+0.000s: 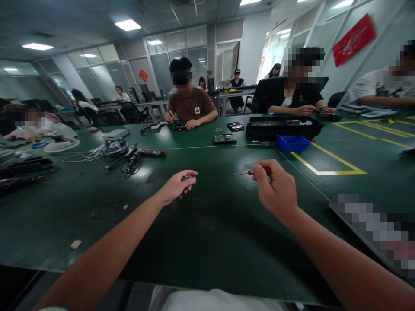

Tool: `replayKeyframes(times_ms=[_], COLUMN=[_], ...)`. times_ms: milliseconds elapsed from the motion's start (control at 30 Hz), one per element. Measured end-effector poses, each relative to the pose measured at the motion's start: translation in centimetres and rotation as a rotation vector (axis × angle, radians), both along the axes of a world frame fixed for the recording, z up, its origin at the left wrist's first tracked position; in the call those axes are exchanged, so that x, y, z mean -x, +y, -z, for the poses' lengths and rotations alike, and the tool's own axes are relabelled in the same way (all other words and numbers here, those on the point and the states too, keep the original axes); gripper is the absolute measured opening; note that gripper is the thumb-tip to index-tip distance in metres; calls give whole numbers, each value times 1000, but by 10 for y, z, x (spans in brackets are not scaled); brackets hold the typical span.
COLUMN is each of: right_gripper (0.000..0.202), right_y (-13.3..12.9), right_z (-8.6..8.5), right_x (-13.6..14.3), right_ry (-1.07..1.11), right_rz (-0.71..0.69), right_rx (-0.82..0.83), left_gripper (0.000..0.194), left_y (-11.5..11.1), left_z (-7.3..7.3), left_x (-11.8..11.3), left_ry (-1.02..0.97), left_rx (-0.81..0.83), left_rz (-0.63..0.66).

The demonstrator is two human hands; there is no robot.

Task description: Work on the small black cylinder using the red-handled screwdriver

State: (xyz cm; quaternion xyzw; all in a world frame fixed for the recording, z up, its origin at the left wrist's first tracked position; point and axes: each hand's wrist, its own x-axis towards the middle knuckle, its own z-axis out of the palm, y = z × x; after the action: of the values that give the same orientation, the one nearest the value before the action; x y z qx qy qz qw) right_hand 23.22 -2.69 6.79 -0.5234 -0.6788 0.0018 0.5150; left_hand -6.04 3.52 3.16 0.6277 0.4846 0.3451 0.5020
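Note:
My right hand (275, 185) is closed on a small screwdriver (241, 173) with a red handle, its thin shaft pointing left above the green table (201, 242). My left hand (179, 185) is curled around a small dark object (188, 177) that shows between thumb and fingers; what it is cannot be made out. The two hands are apart, both over the middle of the table. Beyond them lie a hard drive with a green circuit board (225, 138) and another drive (235, 125).
A blue tray (293, 143) stands before a long black case (283, 127). Tangled cables (129, 157) lie at the left, near a dark tool (152, 153). Across the table a person in brown (191, 106) handles a part. A blurred flat object (372, 233) lies at the right.

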Motion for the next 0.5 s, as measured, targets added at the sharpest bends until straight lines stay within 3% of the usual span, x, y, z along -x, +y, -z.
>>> replayKeyframes(times_ms=[100, 200, 300, 500], right_gripper=[23, 23, 22, 20], right_y=[0, 0, 1, 4], right_z=[0, 1, 2, 4], right_x=[1, 2, 2, 3], right_ry=[-4, -12, -22, -40], right_rz=[-5, -11, -22, -38], right_rx=[8, 12, -5, -46], left_gripper=[26, 14, 7, 17], left_y=[2, 0, -5, -21], left_z=[-9, -19, -29, -48], left_x=[45, 89, 129, 197], left_ry=[-290, -438, -480, -458], left_rx=[62, 47, 24, -55], left_rz=[-203, -394, -561, -868])
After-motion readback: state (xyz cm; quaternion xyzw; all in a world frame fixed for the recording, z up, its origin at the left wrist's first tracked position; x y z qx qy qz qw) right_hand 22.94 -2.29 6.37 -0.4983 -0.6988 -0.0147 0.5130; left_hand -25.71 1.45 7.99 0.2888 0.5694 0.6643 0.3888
